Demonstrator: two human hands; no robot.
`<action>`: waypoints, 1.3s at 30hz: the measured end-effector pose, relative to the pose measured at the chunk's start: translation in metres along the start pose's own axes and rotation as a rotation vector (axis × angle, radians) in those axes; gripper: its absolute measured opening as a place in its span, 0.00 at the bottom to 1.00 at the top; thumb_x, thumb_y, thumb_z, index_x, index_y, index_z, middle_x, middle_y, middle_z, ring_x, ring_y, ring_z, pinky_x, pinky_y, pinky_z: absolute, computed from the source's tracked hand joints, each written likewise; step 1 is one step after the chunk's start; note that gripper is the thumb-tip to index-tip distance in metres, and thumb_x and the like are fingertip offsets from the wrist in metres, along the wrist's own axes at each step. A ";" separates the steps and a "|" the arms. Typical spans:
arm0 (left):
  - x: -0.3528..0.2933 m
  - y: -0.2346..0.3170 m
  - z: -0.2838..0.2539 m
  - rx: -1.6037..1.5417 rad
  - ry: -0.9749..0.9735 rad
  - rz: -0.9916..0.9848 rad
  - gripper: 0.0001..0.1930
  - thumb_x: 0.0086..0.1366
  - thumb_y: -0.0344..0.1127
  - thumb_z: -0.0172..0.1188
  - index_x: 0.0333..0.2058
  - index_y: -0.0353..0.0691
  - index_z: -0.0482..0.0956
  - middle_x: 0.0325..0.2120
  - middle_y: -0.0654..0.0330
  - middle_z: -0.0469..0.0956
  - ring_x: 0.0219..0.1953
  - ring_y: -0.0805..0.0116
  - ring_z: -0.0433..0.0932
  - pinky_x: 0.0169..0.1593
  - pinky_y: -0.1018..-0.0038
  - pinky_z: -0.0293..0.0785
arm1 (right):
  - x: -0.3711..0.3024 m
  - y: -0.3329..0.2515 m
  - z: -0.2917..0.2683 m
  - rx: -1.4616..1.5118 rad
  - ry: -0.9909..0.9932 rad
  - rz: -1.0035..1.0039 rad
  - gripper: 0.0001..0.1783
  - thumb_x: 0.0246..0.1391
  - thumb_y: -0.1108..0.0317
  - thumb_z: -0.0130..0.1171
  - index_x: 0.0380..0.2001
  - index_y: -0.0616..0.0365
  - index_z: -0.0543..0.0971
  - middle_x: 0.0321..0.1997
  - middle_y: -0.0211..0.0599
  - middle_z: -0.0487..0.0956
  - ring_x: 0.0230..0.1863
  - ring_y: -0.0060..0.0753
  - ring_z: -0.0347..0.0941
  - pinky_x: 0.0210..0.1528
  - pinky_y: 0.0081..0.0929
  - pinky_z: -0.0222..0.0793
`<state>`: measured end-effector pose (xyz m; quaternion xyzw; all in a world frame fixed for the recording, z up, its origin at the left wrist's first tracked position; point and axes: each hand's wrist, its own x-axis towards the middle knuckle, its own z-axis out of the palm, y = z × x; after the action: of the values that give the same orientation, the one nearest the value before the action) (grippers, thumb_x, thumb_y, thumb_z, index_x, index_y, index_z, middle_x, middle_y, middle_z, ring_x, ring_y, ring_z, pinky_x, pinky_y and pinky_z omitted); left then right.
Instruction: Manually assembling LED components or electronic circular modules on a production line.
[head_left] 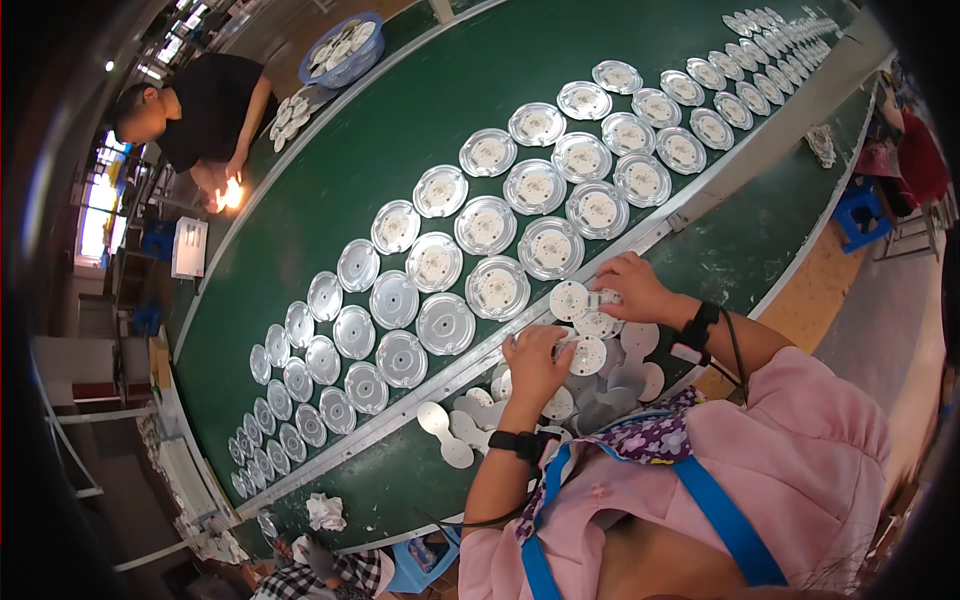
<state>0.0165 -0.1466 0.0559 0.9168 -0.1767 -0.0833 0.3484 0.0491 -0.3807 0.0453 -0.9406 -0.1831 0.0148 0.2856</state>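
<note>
Pink top (790, 450), right hand (634, 288) pinching white plate (570, 300), markings unreadable, left hand (538, 366) grip unclear

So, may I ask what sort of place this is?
Probably a factory assembly line: rows of round silvery discs on a long green work surface, with flat white double-lobed pieces piled alongside.

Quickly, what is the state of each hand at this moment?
Left hand: curled at the board pile; grip cannot be told.
Right hand: closed, holding a white disc-shaped board.
</note>
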 end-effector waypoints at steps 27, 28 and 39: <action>-0.188 -0.011 0.017 0.409 0.298 0.351 0.36 0.42 0.49 0.64 0.53 0.61 0.63 0.57 0.60 0.57 0.59 0.56 0.54 0.57 0.48 0.43 | -0.108 -0.093 0.018 -0.461 -0.155 -0.695 0.37 0.25 0.55 0.67 0.47 0.35 0.70 0.56 0.35 0.62 0.58 0.47 0.52 0.56 0.53 0.46; -0.188 -0.011 0.019 0.424 0.338 0.407 0.36 0.42 0.49 0.64 0.53 0.62 0.63 0.57 0.60 0.57 0.59 0.57 0.53 0.58 0.49 0.43 | -0.111 -0.091 0.024 -0.522 -0.113 -0.693 0.38 0.25 0.54 0.67 0.48 0.33 0.70 0.56 0.35 0.61 0.58 0.47 0.51 0.56 0.53 0.45; -0.186 -0.030 0.025 0.517 0.375 0.383 0.34 0.45 0.52 0.61 0.53 0.57 0.63 0.57 0.61 0.56 0.60 0.58 0.51 0.58 0.47 0.41 | -0.121 -0.108 0.030 -0.450 -0.081 -0.571 0.38 0.27 0.54 0.66 0.49 0.39 0.68 0.56 0.37 0.59 0.59 0.49 0.48 0.58 0.54 0.41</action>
<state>-0.1545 -0.0699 0.0233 0.9241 -0.2936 0.2000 0.1408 -0.1043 -0.3245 0.0696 -0.8895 -0.4480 -0.0690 0.0568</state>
